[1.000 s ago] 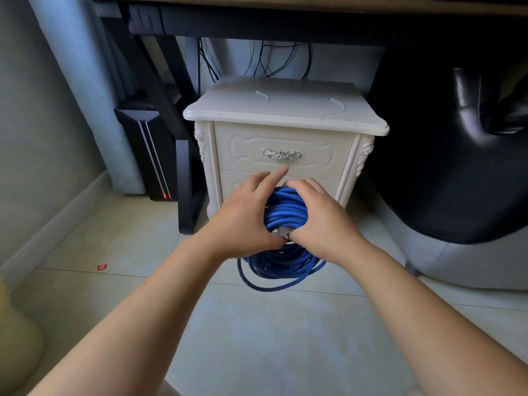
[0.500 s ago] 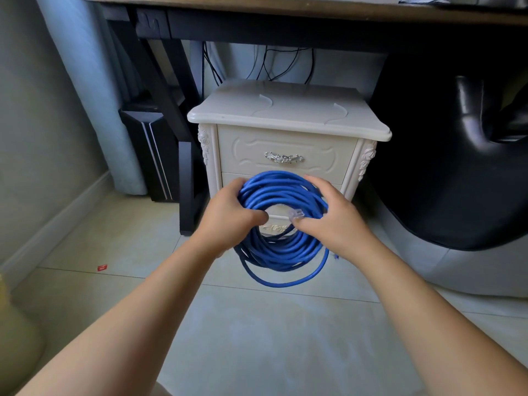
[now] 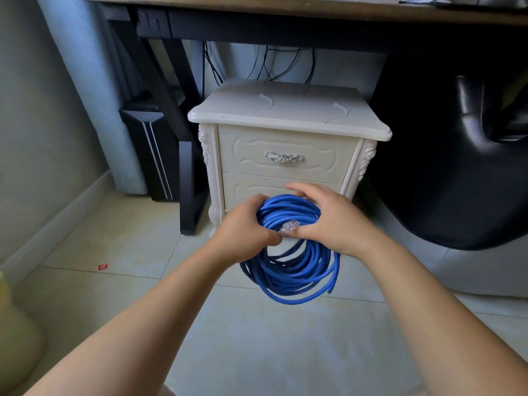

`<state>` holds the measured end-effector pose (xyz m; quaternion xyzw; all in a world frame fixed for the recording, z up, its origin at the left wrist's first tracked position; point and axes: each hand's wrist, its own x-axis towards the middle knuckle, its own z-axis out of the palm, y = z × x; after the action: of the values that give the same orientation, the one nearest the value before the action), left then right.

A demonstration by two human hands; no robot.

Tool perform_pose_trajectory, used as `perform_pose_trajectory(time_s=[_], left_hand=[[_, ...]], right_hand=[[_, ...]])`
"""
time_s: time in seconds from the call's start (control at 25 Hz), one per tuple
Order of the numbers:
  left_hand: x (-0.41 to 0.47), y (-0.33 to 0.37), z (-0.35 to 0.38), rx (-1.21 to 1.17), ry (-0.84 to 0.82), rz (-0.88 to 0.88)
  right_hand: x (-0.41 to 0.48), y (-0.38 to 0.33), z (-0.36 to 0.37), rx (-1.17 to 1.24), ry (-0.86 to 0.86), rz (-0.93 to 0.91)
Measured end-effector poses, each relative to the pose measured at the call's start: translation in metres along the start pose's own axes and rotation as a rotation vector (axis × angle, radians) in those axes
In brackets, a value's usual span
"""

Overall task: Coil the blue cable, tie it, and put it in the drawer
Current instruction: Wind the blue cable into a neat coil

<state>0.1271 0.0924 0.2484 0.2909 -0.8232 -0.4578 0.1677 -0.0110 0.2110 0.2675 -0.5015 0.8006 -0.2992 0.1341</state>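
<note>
Hands are sitting closer together than half a second ago: the open ring is now being pinched in at its top, and the lower loops are sagging more. Left hand [image 3: 244, 238] is gripping the upper left of the blue cable [image 3: 297, 270], fingers curled round the bundled strands. Right hand [image 3: 334, 224] is arching over the top of the coil, its thumb holding the clear plug [image 3: 290, 225] against the bundle. The coil is hanging in the air just in front of the nightstand [image 3: 285, 110], level with its lower drawer front and above the tiled floor [image 3: 257, 338]. The top drawer [image 3: 257, 150] with the silver handle [image 3: 283, 157] is sitting closed. Judgement: tying is under way. To do it well, the left hand should be keeping every strand clamped while the right is leading the plug end round the bundle and pulling each wrap snug. One outer loop [image 3: 285, 300] is drooping below the rest and a cut-looking free end [image 3: 333, 287] is dangling, so both want gathering in first. No brand, label or print is reading on the cable or furniture; the red scrap [image 3: 103, 267] on the floor is too small to read.
</note>
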Motion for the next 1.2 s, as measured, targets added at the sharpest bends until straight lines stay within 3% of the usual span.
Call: perform_pose_trajectory(time_s=[0.24, 0.52, 0.8, 1.04, 1.2], left_hand=[[0.001, -0.004, -0.004, -0.086, -0.19, -0.023], [0.002, -0.003, -0.01, -0.143, -0.492, -0.093], [0.006, 0.0, -0.005, 0.116, -0.445, -0.014], [0.012, -0.012, -0.019, -0.083, -0.4, -0.031], [0.016, -0.023, -0.027, -0.336, -0.281, -0.039]], right_hand=[[0.003, 0.01, 0.0, 0.09, -0.177, 0.061], [-0.001, 0.012, 0.003, 0.063, -0.235, 0.039], [-0.003, -0.001, 0.01, -0.08, -0.215, -0.034], [-0.003, 0.007, 0.0, 0.181, -0.229, 0.049], [-0.01, 0.023, 0.009, 0.401, -0.194, 0.152]])
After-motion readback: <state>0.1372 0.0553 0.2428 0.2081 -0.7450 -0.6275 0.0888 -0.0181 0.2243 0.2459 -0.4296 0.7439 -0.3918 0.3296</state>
